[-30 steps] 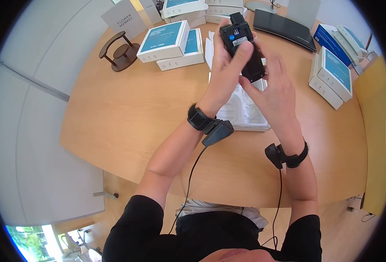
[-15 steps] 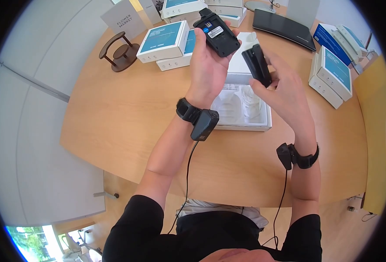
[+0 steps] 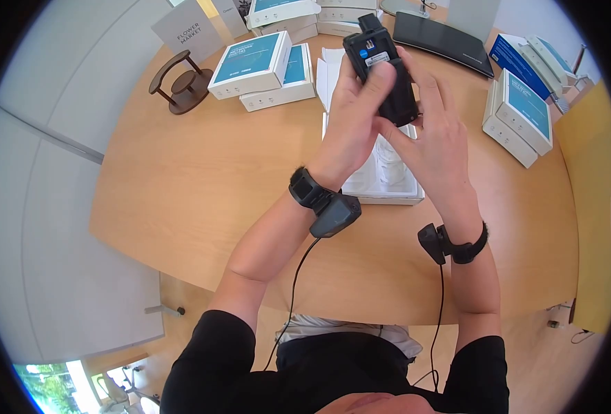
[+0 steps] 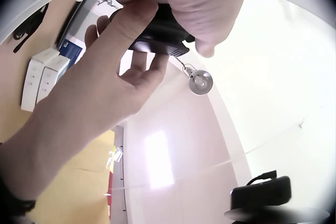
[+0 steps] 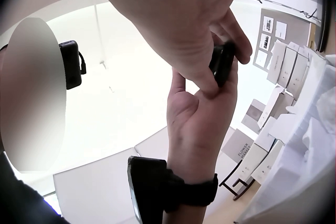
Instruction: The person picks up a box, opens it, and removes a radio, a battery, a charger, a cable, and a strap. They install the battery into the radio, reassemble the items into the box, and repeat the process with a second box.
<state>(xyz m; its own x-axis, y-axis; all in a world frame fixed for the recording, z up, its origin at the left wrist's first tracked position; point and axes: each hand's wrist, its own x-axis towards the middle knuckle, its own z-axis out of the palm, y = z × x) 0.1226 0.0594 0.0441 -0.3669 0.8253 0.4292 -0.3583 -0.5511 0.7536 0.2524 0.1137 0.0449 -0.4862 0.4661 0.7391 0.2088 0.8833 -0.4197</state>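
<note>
A black handheld device (image 3: pixel 364 45) is held above an open white box (image 3: pixel 388 199) in the head view. The left hand (image 3: pixel 350 131) grips the device from the left, its thumb across the face. A black block (image 3: pixel 400 103) lies against the device's lower part, and the right hand (image 3: pixel 440 145) pinches that end with thumb and fingers. Whether the block is seated cannot be told. In the left wrist view the right hand (image 4: pixel 100 87) holds the dark underside (image 4: pixel 157 35). The right wrist view shows the device's edge (image 5: pixel 223 64) between both hands, the left (image 5: pixel 199 113) below.
White-and-teal boxes (image 3: pixel 250 63) stand at the back left, beside a dark wooden stand (image 3: pixel 185 90) and a sign (image 3: pixel 188 31). More boxes (image 3: pixel 526 107) are at the right. A black flat panel (image 3: pixel 443 43) lies at the back. Cables (image 3: pixel 294 297) hang from both wrist cameras.
Half a second ago the hands were apart, the device in the left and the black block in the right. They have come together, with the block now against the device. The head view has shifted slightly.
</note>
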